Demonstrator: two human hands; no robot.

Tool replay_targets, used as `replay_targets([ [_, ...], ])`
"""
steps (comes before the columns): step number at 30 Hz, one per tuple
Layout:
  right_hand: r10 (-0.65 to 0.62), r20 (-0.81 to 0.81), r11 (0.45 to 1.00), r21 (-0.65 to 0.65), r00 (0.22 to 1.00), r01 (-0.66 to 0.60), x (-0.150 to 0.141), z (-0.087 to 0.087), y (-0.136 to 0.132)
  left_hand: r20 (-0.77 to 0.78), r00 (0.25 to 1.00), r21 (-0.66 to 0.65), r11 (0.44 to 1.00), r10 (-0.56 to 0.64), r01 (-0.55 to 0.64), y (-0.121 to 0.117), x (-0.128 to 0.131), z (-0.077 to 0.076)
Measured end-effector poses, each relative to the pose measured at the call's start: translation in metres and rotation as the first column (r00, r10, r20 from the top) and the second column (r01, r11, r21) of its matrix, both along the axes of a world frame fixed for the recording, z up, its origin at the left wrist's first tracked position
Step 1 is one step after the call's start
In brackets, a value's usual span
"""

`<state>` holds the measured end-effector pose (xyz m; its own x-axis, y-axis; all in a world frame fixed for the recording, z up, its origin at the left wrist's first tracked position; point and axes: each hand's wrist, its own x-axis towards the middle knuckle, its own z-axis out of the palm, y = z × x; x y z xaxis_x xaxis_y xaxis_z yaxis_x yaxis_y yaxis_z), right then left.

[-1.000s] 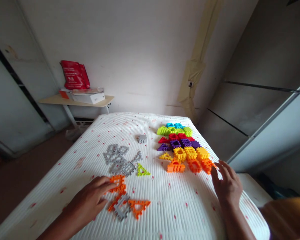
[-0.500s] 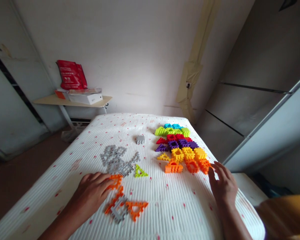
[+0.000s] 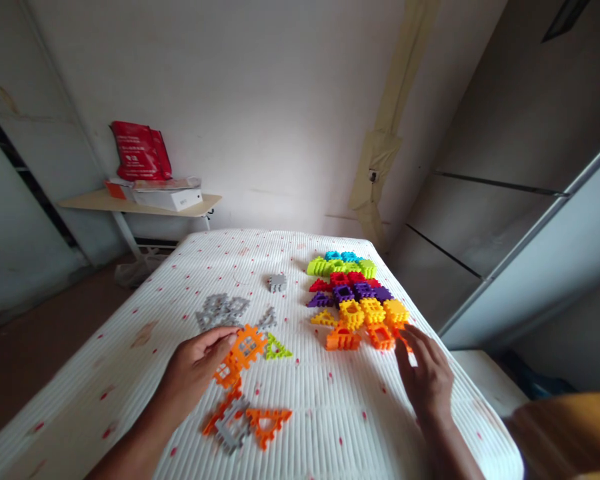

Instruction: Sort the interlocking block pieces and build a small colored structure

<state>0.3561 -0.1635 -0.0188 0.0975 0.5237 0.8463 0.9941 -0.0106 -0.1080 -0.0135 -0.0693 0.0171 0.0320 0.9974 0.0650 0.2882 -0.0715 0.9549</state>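
Note:
My left hand pinches an orange square interlocking tile with a window pattern and holds it up. Just beneath is another orange window tile. Closer to me lie a grey frame tile, an orange triangle tile and one more orange piece, partly covered by the grey frame. My right hand has curled thumb and fingers round the rightmost orange tile stack, largely hiding it. To its left stand two other orange stacks.
Rows of yellow, purple, red, green and blue tiles stretch back on the bed. Grey tiles, a grey block and a green triangle lie left of them.
My left hand has lifted an orange window tile off the surface and turned it up. My right hand has moved left, its fingers now over the rightmost orange stack.

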Motion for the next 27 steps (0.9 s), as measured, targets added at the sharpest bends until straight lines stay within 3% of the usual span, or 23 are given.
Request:
replay_targets([
  [3,0.210,-0.058,0.978,-0.004,0.976,-0.210,-0.044,0.011,0.001,0.177,0.984,-0.090,0.995,-0.031,0.047,0.000,0.026,-0.001],
  [5,0.369,-0.085,0.926,-0.054,0.925,-0.374,-0.075,0.014,0.003,0.239,0.969,-0.127,0.988,-0.055,0.087,0.001,0.039,-0.007],
  [8,0.487,-0.119,0.862,-0.095,0.865,-0.499,-0.111,0.014,0.008,0.275,0.960,-0.143,0.985,-0.057,0.099,0.002,0.048,-0.015],
  [17,0.474,-0.426,0.753,-0.257,0.771,-0.606,-0.157,0.010,0.026,0.250,0.963,-0.143,0.979,-0.106,0.145,0.002,0.051,-0.028],
  [22,0.425,-0.357,0.790,-0.301,0.832,-0.533,-0.167,0.003,0.031,0.271,0.953,-0.150,0.972,-0.133,0.178,0.002,0.052,-0.036],
  [27,0.383,-0.212,0.849,-0.302,0.899,-0.433,-0.166,-0.001,0.033,0.248,0.962,-0.139,0.978,-0.115,0.153,0.001,0.054,-0.031],
])
